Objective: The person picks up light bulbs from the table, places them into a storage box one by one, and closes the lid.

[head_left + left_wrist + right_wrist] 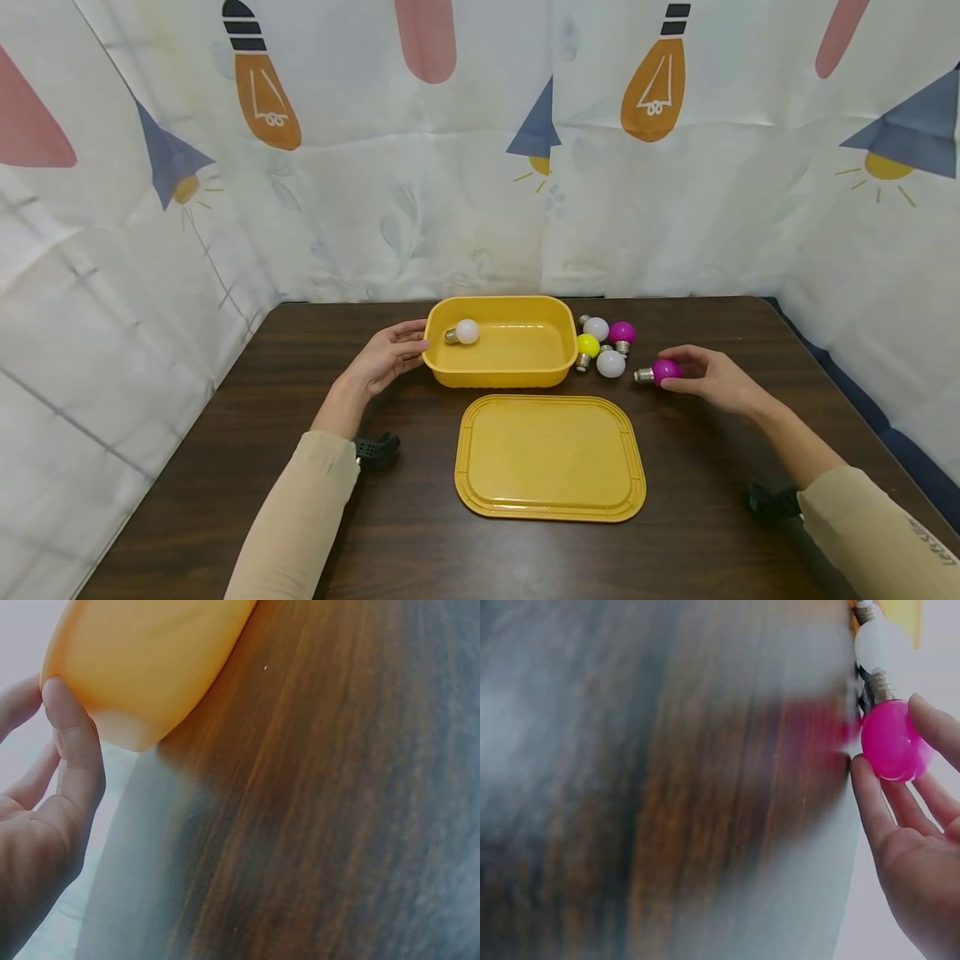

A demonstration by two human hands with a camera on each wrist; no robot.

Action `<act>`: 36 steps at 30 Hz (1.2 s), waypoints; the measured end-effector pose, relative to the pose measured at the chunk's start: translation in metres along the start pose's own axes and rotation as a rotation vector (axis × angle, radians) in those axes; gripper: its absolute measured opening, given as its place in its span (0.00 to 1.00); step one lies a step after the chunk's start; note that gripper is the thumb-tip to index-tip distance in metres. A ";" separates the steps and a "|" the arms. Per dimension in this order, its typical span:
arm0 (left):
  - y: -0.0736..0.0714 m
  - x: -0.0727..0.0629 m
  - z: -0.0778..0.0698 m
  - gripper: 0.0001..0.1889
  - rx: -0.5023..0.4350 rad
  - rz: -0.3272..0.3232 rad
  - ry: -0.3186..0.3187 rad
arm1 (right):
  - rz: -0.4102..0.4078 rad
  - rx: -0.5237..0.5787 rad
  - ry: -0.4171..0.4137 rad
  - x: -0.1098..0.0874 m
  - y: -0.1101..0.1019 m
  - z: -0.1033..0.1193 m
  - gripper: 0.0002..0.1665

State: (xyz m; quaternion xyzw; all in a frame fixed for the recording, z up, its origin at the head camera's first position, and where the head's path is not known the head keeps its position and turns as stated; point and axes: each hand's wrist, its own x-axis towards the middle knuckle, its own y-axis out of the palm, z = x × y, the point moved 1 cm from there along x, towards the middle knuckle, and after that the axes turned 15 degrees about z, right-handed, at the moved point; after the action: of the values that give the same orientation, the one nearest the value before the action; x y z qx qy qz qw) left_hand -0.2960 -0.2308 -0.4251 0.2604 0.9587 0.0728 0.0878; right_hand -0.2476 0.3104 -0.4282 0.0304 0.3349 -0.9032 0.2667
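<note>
My right hand (708,377) holds a magenta light bulb (665,372) by its round glass, thumb on one side and fingers on the other. The bulb's metal screw base points left in the head view, toward the other bulbs. At the left end of a yellow plastic container (502,376), my left hand (386,357) grips the rim with thumb and fingertips. Inside the container, toward its left side, lies a white bulb (468,332). The left wrist view shows the thumb (69,712) against the container's edge.
Right of the container lie a yellow bulb (588,345), a second magenta bulb (622,332) and white bulbs (611,364), close together. A yellow lid (551,458) lies flat in front of the container. A patterned curtain (465,217) hangs behind the dark wooden table (225,467).
</note>
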 end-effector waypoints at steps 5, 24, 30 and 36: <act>-0.001 0.002 0.001 0.33 -0.002 0.002 0.002 | 0.010 0.024 -0.005 0.001 0.000 0.005 0.36; 0.000 0.002 0.000 0.33 0.006 0.013 0.000 | -0.010 0.056 -0.039 0.003 -0.002 0.016 0.34; -0.001 0.001 0.001 0.33 -0.008 0.002 0.004 | -0.024 0.086 -0.042 0.004 -0.002 0.021 0.35; -0.002 0.002 0.003 0.32 -0.007 -0.007 0.004 | -0.036 0.087 -0.061 0.006 -0.002 0.029 0.35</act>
State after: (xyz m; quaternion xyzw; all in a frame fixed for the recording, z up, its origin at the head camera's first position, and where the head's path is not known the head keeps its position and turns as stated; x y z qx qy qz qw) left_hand -0.2983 -0.2312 -0.4290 0.2565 0.9596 0.0764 0.0872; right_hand -0.2507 0.2907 -0.4058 0.0082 0.2876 -0.9221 0.2588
